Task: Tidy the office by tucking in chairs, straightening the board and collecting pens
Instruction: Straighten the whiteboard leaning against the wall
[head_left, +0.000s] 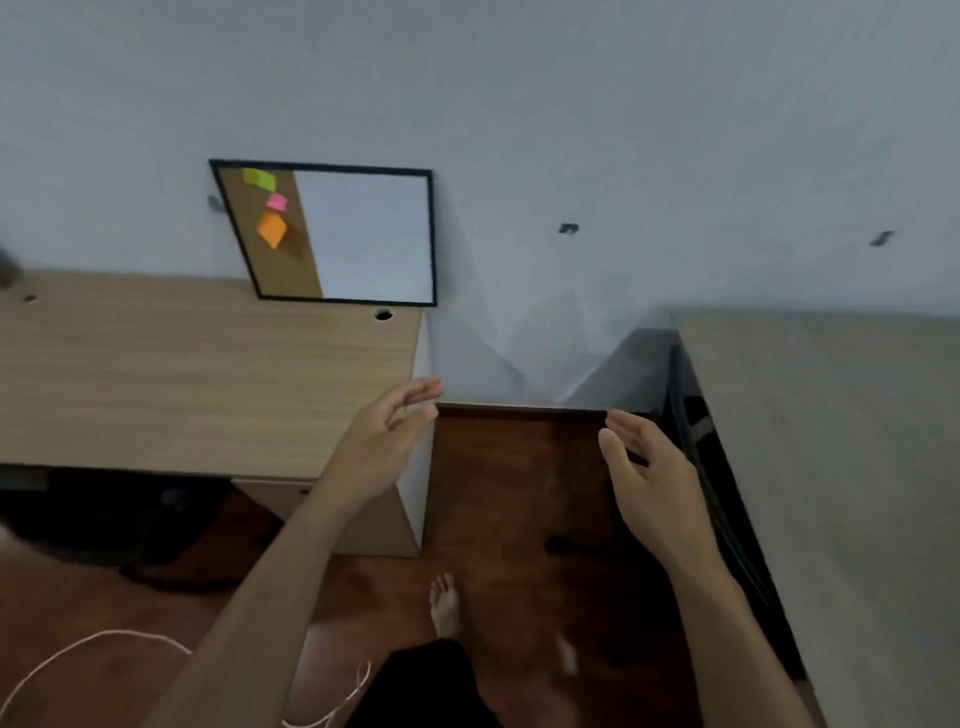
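A black-framed board (363, 236), part cork with yellow, pink and orange sticky notes and part whiteboard, leans against the white wall at the back of the light wooden desk (182, 379). My left hand (382, 441) hovers by the desk's right front corner, fingers spread and empty. My right hand (644, 475) is raised over the floor gap between the desks, fingers apart, holding nothing. Both hands sit below and to the right of the board, apart from it. I see no pens. Under the left desk a dark chair base (171, 561) shows partly.
A grey desk (831, 467) runs along the right side with a dark edge. Red-brown floor (519, 493) lies between the desks, my bare foot (445, 605) on it. A white cord (93, 647) loops at lower left. Small hooks (568, 228) stick out of the wall.
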